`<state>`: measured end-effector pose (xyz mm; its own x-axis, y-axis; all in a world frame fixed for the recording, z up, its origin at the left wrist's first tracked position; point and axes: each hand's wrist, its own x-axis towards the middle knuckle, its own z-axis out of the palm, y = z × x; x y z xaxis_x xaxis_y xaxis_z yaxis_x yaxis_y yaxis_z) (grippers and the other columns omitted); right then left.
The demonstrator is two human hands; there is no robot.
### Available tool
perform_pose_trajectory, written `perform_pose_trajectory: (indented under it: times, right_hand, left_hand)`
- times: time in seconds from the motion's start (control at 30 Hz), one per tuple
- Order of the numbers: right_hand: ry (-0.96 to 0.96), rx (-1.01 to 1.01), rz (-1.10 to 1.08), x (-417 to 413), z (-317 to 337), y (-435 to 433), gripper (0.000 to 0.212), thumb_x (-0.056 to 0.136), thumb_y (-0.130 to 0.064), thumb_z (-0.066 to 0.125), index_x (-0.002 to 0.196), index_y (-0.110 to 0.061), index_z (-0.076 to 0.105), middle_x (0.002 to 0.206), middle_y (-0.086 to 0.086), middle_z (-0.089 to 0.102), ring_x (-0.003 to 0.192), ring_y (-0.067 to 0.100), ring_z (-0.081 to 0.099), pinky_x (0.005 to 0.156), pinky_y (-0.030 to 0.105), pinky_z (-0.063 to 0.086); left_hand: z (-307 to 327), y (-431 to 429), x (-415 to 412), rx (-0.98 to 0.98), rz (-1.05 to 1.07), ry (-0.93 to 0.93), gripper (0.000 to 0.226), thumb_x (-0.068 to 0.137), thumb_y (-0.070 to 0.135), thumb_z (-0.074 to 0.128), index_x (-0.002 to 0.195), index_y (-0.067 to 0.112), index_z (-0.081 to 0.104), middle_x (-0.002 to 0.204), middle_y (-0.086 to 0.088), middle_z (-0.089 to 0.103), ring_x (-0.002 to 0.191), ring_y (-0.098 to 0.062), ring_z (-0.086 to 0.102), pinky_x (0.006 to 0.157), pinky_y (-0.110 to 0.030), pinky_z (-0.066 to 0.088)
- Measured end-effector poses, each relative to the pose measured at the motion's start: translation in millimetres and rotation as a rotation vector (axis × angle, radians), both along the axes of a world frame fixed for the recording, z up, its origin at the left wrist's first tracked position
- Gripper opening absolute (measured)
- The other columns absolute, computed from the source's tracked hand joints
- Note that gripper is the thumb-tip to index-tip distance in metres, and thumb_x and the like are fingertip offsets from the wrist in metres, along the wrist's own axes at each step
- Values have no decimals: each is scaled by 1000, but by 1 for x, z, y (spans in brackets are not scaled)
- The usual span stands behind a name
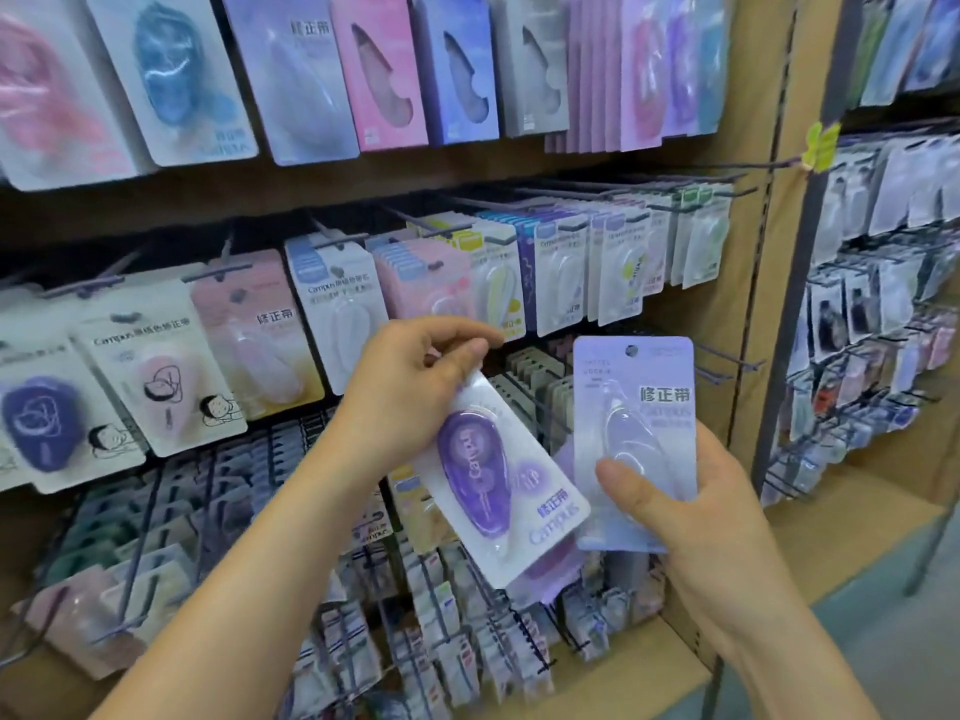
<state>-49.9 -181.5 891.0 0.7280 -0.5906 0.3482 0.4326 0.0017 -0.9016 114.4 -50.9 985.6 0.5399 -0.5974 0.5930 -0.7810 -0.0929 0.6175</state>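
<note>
**Purple correction-tape pack (498, 485) held in front of the rack**

It is a white card with a deep-purple teardrop dispenser. It hangs tilted, and the left hand (410, 387) pinches its top. The right hand (691, 511) grips a lavender pack (636, 418) upright, and the two packs' edges meet. Loaded display hooks (727, 363) crowd close behind.

left hand (410, 392) pinching purple pack (498, 485), right hand (691, 506) – lilac pack (636, 407)
</note>
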Motion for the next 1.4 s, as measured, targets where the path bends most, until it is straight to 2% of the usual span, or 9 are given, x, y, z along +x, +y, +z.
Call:
perform_pose_trajectory:
  times: [0.13,0.23,0.37,0.5,0.63,0.77,0.9,1.2,1.4]
  right_hand:
    - [17,-148,-22,-8,17,-32,36,76,-32,67,113,-30,64,101,-12,74,91,10,71,73,25,59]
    - [17,-297,-7,-12,33,-59,38,73,-38,70,110,-38,63,100,-23,72,89,0,69,69,16,54]
    - [-30,-443,-66,-7,48,-90,38,69,-47,79,104,-48,67,99,-29,71,89,-7,67,69,11,50]
    - [-3,-659,-100,7,63,-112,42,67,-66,66,108,-66,56,103,-35,66,92,-8,64,69,14,49]
    - [-40,-684,104,31,85,-118,36,72,-64,73,106,-57,64,103,-29,70,93,-4,67,79,33,56]
    - [-111,-660,207,53,113,-108,28,60,-50,72,87,-44,75,82,-26,73,75,-9,66,67,9,47]
    - [-100,-773,136,72,143,-86,15,59,-48,74,57,-34,69,43,-20,50,42,1,44,47,10,33]
    - [-249,-922,51,142,205,-48,31,88,-40,63,69,-18,72,66,1,66,68,18,58,68,31,44]
    - [-292,-938,-29,173,242,-29,34,92,-35,63,59,-25,66,61,-12,60,60,7,51,60,29,40]
  left_hand:
    - [3,-18,-12,6,-84,102,18,98,13,56,98,15,73,52,22,58,50,6,50,52,-5,34]
    - [2,-48,-32,57,-94,73,17,89,41,65,90,27,75,79,2,72,69,-11,60,70,-25,48]
    - [1,-86,-51,0,-189,254,21,90,19,62,80,2,69,55,10,57,46,5,44,48,-8,34]
    - [3,-96,-53,-123,-131,295,32,86,29,63,76,-1,62,56,4,47,46,1,35,44,-11,28]
    - [17,-85,-45,-242,-2,272,23,87,31,59,80,11,67,73,3,66,68,-7,57,65,-20,45]
    - [40,-62,-36,-308,118,230,28,89,34,59,85,7,66,80,-14,69,74,-20,58,71,-39,47]
    - [69,-36,-15,-395,206,180,32,88,31,59,85,-1,61,76,-9,64,71,-19,53,69,-37,41]
    - [154,11,33,-410,336,-8,27,97,17,59,71,15,64,59,4,55,56,-10,44,52,-20,36]
    - [189,24,70,-435,396,-22,23,96,25,60,83,8,70,88,-22,71,74,-24,60,78,-53,54]
